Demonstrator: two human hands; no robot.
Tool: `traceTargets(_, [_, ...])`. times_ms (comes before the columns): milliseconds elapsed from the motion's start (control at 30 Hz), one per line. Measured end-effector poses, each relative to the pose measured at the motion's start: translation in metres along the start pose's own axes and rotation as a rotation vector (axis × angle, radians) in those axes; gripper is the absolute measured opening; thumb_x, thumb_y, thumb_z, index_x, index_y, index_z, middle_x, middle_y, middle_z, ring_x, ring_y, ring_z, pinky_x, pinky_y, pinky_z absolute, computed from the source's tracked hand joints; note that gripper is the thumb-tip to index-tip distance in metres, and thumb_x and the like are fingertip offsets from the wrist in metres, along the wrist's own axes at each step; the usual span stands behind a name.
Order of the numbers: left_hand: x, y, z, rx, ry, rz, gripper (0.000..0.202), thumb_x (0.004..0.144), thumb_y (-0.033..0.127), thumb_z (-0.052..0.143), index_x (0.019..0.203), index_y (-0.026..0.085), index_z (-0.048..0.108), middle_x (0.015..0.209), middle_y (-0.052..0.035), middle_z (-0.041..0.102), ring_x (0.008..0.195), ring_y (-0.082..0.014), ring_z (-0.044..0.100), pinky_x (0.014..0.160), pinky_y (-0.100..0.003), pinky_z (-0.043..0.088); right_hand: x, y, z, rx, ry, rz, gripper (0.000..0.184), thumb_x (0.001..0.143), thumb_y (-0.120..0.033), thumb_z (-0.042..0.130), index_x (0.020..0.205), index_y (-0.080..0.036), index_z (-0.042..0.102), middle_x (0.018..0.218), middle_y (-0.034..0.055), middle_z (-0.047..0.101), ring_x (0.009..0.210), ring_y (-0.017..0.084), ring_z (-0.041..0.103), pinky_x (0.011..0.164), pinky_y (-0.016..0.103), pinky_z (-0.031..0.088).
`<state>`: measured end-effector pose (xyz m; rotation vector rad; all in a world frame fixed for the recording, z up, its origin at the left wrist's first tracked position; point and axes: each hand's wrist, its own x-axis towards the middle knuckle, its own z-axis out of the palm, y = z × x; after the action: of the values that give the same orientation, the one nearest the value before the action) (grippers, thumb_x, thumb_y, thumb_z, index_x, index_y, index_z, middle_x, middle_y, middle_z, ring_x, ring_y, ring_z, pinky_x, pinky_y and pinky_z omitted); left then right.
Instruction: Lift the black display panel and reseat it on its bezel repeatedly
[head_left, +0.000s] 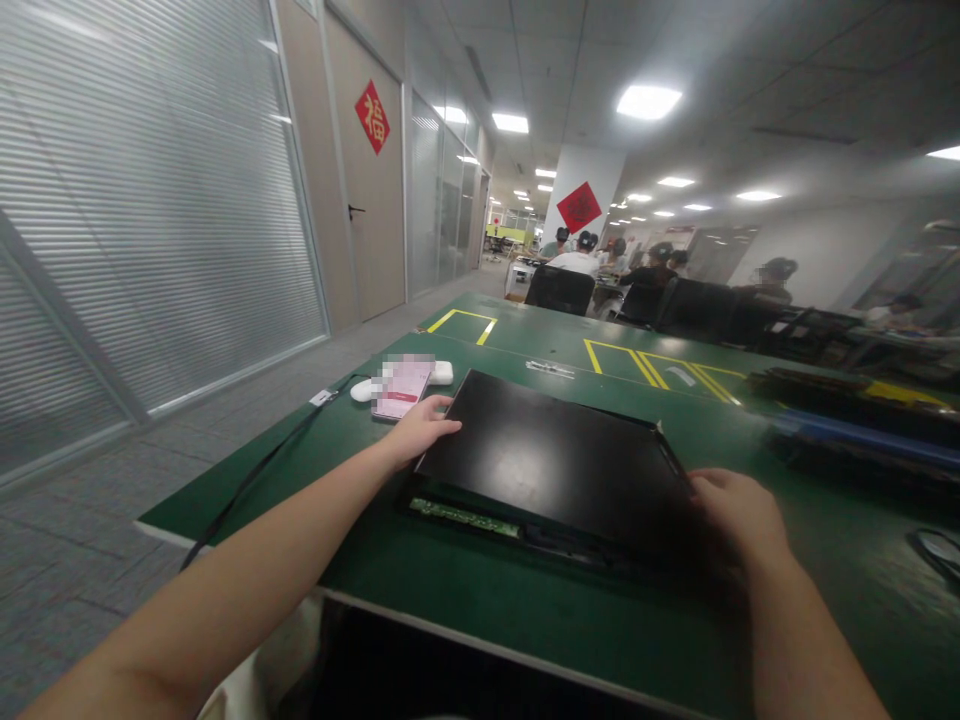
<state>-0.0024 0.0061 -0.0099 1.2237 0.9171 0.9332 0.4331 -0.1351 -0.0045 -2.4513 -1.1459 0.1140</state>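
A smartphone (403,398) lies on the green table (600,615) — left hand (422,432) grasping the left edge of a black display panel (551,455) over the tabletop, green circuit board (465,516) by its near side — right hand (739,508) gripping its right edge

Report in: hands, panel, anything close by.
Left hand on panel, left edge; right hand at right edge. Panel dark, green board showing along near side. Phone near left hand.

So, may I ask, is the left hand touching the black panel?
Touching: the head view shows the left hand at the black panel, its fingers overlapping the left edge without a visible gap.
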Motion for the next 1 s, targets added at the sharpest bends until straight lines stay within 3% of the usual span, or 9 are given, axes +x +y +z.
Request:
traceTargets(100, [0.002,-0.001,-0.001,-0.018,0.003,0.008,0.054,0.064,0.022,0.080,0.111,0.017,0.055,0.071,-0.0014,0.071,0.064,-0.0214,0.070,0.065,-0.034,0.054,-0.002,-0.003,-0.002,0.102,-0.077,0.085,0.038,0.072,-0.042,0.052,0.095,-0.022,0.074,0.074,0.0060,0.073,0.059,0.021,0.065,0.059,0.033,0.048])
traceTargets(300, [0.006,-0.004,-0.003,-0.055,0.050,0.028,0.050,0.065,0.028,0.079,0.110,0.017,0.061,0.078,-0.0038,0.073,0.070,-0.0213,0.070,0.069,-0.035,0.054,-0.007,-0.007,-0.006,0.122,-0.079,0.114,0.038,0.072,-0.041,0.051,0.097,-0.022,0.073,0.074,0.0047,0.073,0.060,0.021,0.065,0.059,0.032,0.046])
traceTargets(467, [0.010,-0.005,-0.005,-0.028,0.081,0.108,0.048,0.060,0.028,0.082,0.103,0.015,0.068,0.097,-0.0091,0.075,0.094,-0.0252,0.069,0.088,-0.039,0.051,-0.006,-0.007,-0.005,0.150,-0.079,0.115,0.038,0.071,-0.040,0.052,0.096,-0.020,0.073,0.073,0.0056,0.073,0.059,0.021,0.065,0.057,0.032,0.046])
traceTargets(567, [0.010,-0.004,-0.007,0.067,0.077,0.151,0.043,0.056,0.027,0.083,0.096,0.014,0.072,0.109,-0.0109,0.072,0.109,-0.0281,0.064,0.099,-0.041,0.045,-0.006,-0.008,-0.005,0.146,-0.073,0.114,0.038,0.072,-0.040,0.051,0.096,-0.020,0.073,0.072,0.0051,0.073,0.057,0.021,0.064,0.057,0.032,0.047])
traceTargets(700, [0.010,-0.004,-0.011,0.306,0.173,0.228,0.031,0.056,0.022,0.079,0.086,0.017,0.075,0.124,-0.0104,0.066,0.123,-0.0309,0.054,0.108,-0.041,0.036,-0.008,-0.010,-0.006,0.131,-0.080,0.136,0.037,0.073,-0.039,0.051,0.097,-0.022,0.073,0.073,0.0040,0.073,0.057,0.020,0.064,0.059,0.032,0.047])
traceTargets(867, [0.014,-0.009,-0.014,0.555,0.180,0.242,0.023,0.061,0.022,0.073,0.083,0.019,0.076,0.118,-0.0090,0.066,0.121,-0.0324,0.055,0.105,-0.041,0.039,-0.008,-0.010,-0.006,0.137,-0.072,0.130,0.037,0.072,-0.038,0.051,0.097,-0.021,0.073,0.072,0.0044,0.073,0.057,0.020,0.064,0.059,0.031,0.046])
traceTargets(1000, [0.017,-0.014,-0.015,0.671,0.177,0.270,0.020,0.062,0.022,0.070,0.081,0.018,0.075,0.119,-0.0126,0.065,0.118,-0.0350,0.055,0.105,-0.043,0.039,-0.006,-0.008,-0.005,0.139,-0.050,0.104,0.038,0.071,-0.039,0.052,0.096,-0.020,0.074,0.071,0.0057,0.073,0.055,0.020,0.063,0.056,0.031,0.046])
